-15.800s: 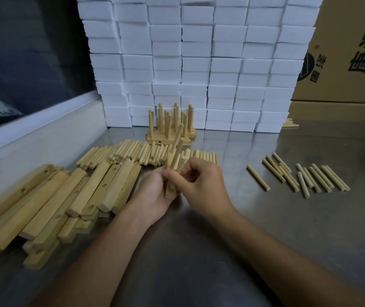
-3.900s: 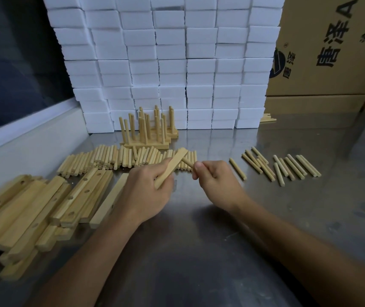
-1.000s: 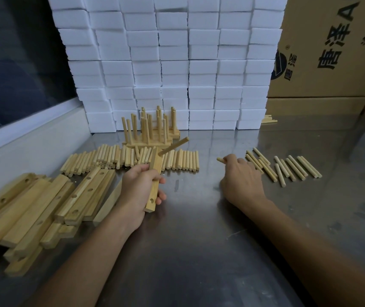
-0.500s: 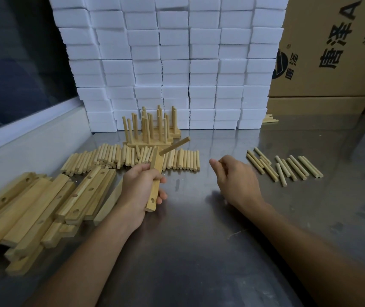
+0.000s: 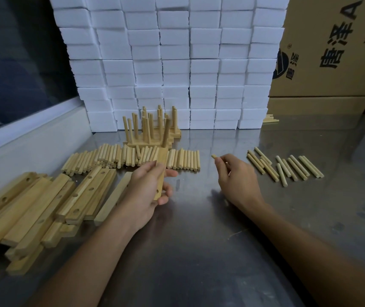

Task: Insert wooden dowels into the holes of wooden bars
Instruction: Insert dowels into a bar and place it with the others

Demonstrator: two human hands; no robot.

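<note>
Now left hand (image 5: 149,191) grips bar (image 5: 161,173) upright over table (image 5: 199,251) centre, one dowel (image 5: 166,132) seated on top. Right hand (image 5: 237,178) pinches second dowel (image 5: 214,156) beside it. Risk: tilted entry jams dowel in lower hole, or bar twists in grip.

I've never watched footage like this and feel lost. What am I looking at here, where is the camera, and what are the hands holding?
There is no machine: a person works bare-handed, and one camera worn on their head looks down at a shiny metal table. The left hand grips a short pale wooden bar with holes; one round wooden dowel already stands in its far end. The right hand pinches a second wooden dowel, only its tip showing. On the table lie a pile of drilled wooden bars at left, a row of loose dowels in the middle, more dowels at right, and finished bars with upright dowels behind.
</note>
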